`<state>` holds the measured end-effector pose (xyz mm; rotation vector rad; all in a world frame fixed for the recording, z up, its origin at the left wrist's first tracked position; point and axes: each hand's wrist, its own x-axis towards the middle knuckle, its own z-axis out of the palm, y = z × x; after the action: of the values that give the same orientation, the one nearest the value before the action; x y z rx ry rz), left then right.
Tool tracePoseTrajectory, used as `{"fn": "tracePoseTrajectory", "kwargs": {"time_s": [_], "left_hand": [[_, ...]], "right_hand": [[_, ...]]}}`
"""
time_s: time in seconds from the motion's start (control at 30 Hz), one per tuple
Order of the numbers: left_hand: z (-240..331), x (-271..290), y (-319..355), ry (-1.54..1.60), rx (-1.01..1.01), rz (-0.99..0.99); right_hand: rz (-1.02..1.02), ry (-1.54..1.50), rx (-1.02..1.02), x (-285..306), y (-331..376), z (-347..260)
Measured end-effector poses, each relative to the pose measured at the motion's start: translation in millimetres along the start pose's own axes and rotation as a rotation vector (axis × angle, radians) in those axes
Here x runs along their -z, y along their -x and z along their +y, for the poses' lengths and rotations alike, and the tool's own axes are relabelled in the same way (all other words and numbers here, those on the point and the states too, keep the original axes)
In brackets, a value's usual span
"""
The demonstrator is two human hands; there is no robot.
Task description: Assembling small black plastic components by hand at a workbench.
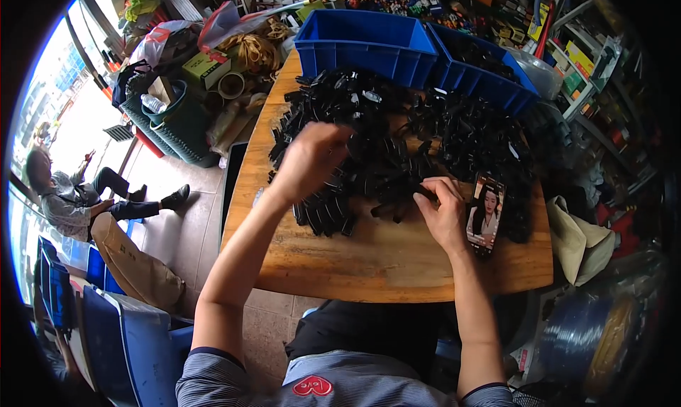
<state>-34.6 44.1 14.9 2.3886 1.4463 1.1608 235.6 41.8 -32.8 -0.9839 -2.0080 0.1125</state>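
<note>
A big heap of small black plastic pieces (397,162) covers much of the wooden table (340,265). My left hand (312,158), blurred by motion, is above the heap's left part with its fingers curled; what they hold, if anything, is lost in the blur. Close to the heap's front edge, my right hand (445,212) has thumb and fingertips pinched at a small black plastic piece, partly hidden against the other dark pieces. A phone (486,215) with a lit screen lies just right of this hand.
Two blue bins (369,48) stand along the table's far edge, the right one holding black pieces. A person (71,201) sits at the left beyond a green basket (174,127). Blue chairs (145,343) are at lower left. Shelving (585,73) lines the right.
</note>
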Motion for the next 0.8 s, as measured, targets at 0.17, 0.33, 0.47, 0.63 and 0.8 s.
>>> {"fn": "tracePoseTrajectory", "kwargs": {"time_s": [0.17,0.33,0.47,0.63,0.8], "left_hand": [[35.2,-15.1,33.0,0.066,-0.318,-0.235],[38.8,-25.7,34.1,0.069,-0.154,-0.236],[49.2,-47.8,30.4,-0.164,-0.147,-0.262],[57.9,-64.2,32.8,-0.175,-0.138,-0.393],[46.7,-58.7,8.5,-0.143,-0.069,-0.073]], "right_hand": [[-0.275,-0.299,-0.233,8.1,-2.6,-13.1],[-0.486,-0.315,-0.19,14.5,0.9,-13.0],[-0.354,-0.239,-0.303,22.8,-1.6,0.7],[-0.209,-0.402,-0.348,24.0,-4.2,-5.2],[-0.263,-0.879,-0.589,25.9,-5.8,-7.7]]}}
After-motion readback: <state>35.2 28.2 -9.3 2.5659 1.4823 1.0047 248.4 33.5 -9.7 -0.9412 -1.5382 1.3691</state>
